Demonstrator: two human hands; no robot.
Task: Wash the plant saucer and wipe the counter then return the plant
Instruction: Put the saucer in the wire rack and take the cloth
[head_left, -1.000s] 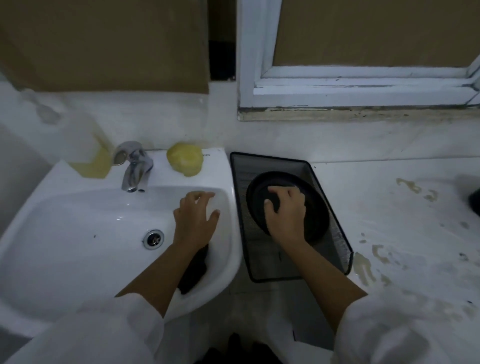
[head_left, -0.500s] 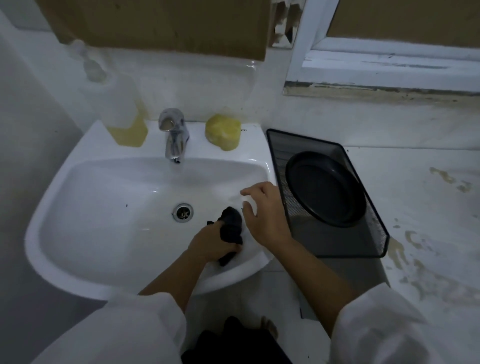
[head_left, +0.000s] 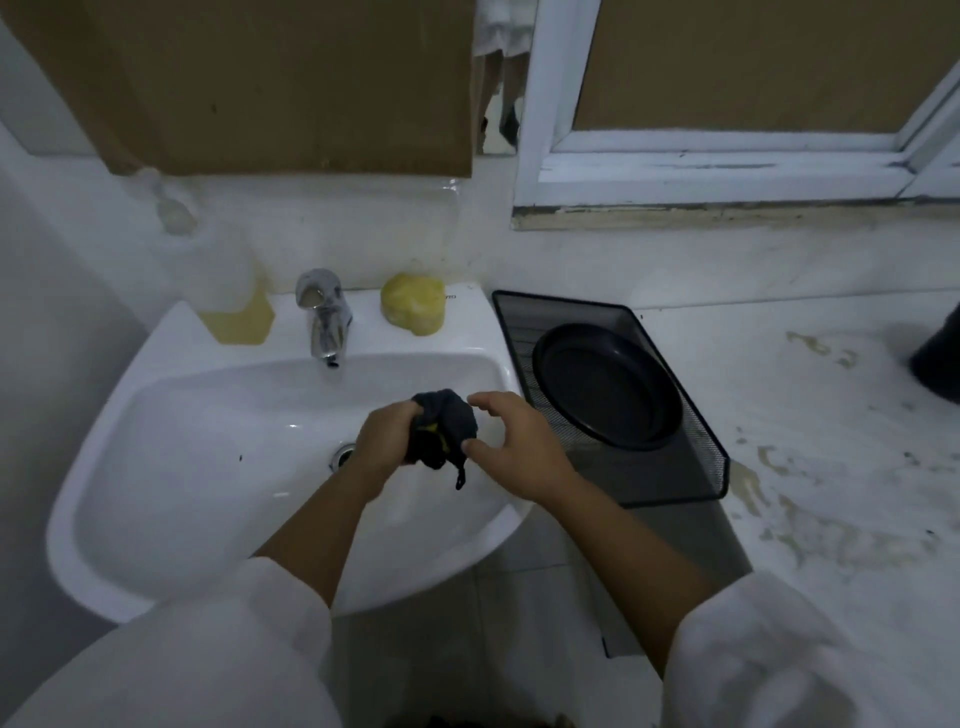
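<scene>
The black round plant saucer (head_left: 608, 387) lies in a black mesh tray (head_left: 670, 478) right of the white sink (head_left: 171, 441). Over the basin, my left hand (head_left: 387, 439) is closed around a bunched dark cloth (head_left: 444, 428) with a bit of yellow showing. My right hand (head_left: 514, 441) is beside the cloth with fingers spread, thumb and forefinger at its edge, not gripping it. At the far right edge a dark pot (head_left: 937, 364) stands on the stained white counter (head_left: 831, 467); the plant itself is out of frame.
A chrome tap (head_left: 324, 322) stands at the back of the sink, with a bottle of yellow liquid (head_left: 228, 291) to its left and a yellow sponge (head_left: 414, 303) to its right. A white window frame (head_left: 727, 176) runs above the counter.
My right hand left the saucer in the mesh tray and came over to the sink. My left hand picked the dark cloth up from the basin's edge and raised it.
</scene>
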